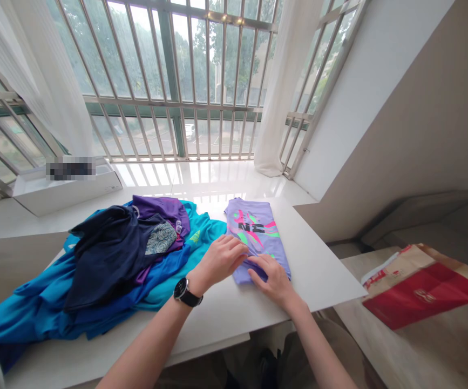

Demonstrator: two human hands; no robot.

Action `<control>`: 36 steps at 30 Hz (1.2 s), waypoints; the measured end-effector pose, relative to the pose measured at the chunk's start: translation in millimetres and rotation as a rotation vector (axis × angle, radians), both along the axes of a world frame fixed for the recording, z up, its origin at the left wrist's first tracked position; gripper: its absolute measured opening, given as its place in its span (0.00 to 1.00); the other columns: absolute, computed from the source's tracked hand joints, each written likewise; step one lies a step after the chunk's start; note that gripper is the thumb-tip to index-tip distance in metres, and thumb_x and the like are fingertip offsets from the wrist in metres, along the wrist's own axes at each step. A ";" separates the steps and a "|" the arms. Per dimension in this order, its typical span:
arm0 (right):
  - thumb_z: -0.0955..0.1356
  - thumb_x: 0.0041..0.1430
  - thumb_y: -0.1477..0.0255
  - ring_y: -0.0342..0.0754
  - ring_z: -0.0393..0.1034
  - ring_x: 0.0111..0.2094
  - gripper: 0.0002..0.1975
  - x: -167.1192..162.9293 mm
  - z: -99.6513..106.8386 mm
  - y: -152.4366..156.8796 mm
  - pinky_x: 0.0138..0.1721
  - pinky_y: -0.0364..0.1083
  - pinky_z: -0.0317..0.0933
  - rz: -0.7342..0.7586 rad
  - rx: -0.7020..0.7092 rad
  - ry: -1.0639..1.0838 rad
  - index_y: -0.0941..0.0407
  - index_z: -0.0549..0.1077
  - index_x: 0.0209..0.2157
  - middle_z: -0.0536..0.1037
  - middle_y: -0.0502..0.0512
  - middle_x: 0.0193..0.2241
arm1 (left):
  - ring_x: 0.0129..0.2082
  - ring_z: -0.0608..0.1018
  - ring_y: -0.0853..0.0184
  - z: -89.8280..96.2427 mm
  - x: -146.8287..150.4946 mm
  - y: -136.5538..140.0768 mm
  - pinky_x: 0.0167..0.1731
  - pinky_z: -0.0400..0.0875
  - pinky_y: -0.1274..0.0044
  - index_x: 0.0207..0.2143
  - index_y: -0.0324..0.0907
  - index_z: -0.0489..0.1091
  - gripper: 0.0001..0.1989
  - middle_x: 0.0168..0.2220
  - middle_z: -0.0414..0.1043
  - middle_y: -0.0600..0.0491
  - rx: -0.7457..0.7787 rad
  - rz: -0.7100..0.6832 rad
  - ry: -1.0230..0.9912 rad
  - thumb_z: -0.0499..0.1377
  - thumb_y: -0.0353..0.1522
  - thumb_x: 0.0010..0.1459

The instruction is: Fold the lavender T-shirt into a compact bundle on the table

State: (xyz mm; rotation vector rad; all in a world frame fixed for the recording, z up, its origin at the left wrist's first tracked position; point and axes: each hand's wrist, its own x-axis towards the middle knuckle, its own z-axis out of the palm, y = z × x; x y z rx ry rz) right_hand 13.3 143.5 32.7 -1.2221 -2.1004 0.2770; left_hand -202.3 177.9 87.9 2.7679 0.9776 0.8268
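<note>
A lilac folded T-shirt (253, 213) with a pink, green and black print lies flat on the white table. Over its near left part is my left hand (226, 255), fingers bent and drawn together; their tips are partly hidden, so what they hold cannot be made out. My right hand (272, 278) rests on the shirt's near part, fingers stretched and thumb apart. The fingertips of both hands come close together above the fabric. Left of the shirt lies a loose heap of clothes: a dark navy garment (104, 254) on top, with purple (163, 208), blue and turquoise (203, 232) cloth around it.
The white table (318, 254) ends in a slanted edge at right. Beyond that, a red and tan paper bag (424, 294) lies on a lower surface. A white open box (67, 189) stands on the sill at left. Barred windows and white curtains (276, 108) are behind.
</note>
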 end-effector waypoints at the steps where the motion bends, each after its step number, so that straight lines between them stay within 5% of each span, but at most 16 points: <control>1: 0.66 0.62 0.70 0.54 0.75 0.44 0.13 0.8 0.2 0.9 0.46 0.55 0.71 0.001 -0.020 0.035 0.48 0.76 0.48 0.80 0.54 0.43 | 0.40 0.76 0.62 2.9 0.1 -2.7 0.42 0.67 0.69 0.42 0.43 0.71 0.10 0.37 0.75 0.50 -0.027 -0.040 0.036 0.53 0.37 0.69; 6: 0.62 0.63 0.73 0.53 0.75 0.48 0.16 6.5 -3.2 6.5 0.49 0.53 0.71 -0.045 -0.050 0.195 0.50 0.77 0.47 0.79 0.55 0.45 | 0.43 0.76 0.57 -1.3 6.7 -14.9 0.42 0.68 0.69 0.43 0.43 0.72 0.20 0.41 0.74 0.49 -0.122 -0.188 0.227 0.67 0.46 0.54; 9: 0.62 0.63 0.71 0.55 0.72 0.52 0.16 9.0 -6.9 7.7 0.53 0.55 0.69 -0.072 -0.047 0.230 0.50 0.77 0.48 0.78 0.57 0.48 | 0.46 0.75 0.56 -12.3 14.2 -19.1 0.45 0.68 0.68 0.45 0.42 0.70 0.18 0.46 0.74 0.46 -0.111 -0.188 0.288 0.67 0.40 0.55; 13: 0.63 0.65 0.69 0.55 0.72 0.53 0.15 10.0 -8.0 7.3 0.54 0.56 0.68 -0.083 -0.052 0.237 0.51 0.77 0.49 0.77 0.58 0.50 | 0.42 0.77 0.58 -20.9 20.5 -19.8 0.43 0.68 0.69 0.41 0.41 0.71 0.06 0.41 0.76 0.47 -0.093 -0.154 0.322 0.59 0.28 0.60; 23: 0.65 0.62 0.71 0.57 0.73 0.50 0.15 8.1 -2.6 -1.3 0.52 0.58 0.69 -0.077 0.166 0.150 0.51 0.75 0.50 0.77 0.60 0.49 | 0.36 0.79 0.62 -31.1 17.5 0.4 0.37 0.71 0.74 0.38 0.40 0.73 0.10 0.36 0.78 0.48 -0.274 0.051 0.051 0.53 0.33 0.68; 31: 0.63 0.64 0.80 0.54 0.74 0.45 0.22 1.2 -7.3 -3.8 0.48 0.56 0.70 -0.014 0.284 -0.067 0.49 0.69 0.57 0.79 0.57 0.46 | 0.34 0.78 0.63 -41.7 15.5 8.2 0.33 0.70 0.75 0.32 0.41 0.72 0.04 0.37 0.75 0.49 -0.307 0.239 0.013 0.57 0.29 0.59; 36: 0.65 0.64 0.78 0.55 0.75 0.40 0.22 1.8 -9.4 -1.6 0.43 0.55 0.71 -0.043 0.279 -0.086 0.54 0.66 0.59 0.80 0.58 0.42 | 0.40 0.77 0.62 -39.3 13.8 8.4 0.38 0.70 0.75 0.39 0.43 0.70 0.06 0.41 0.75 0.50 -0.289 0.186 -0.029 0.57 0.28 0.58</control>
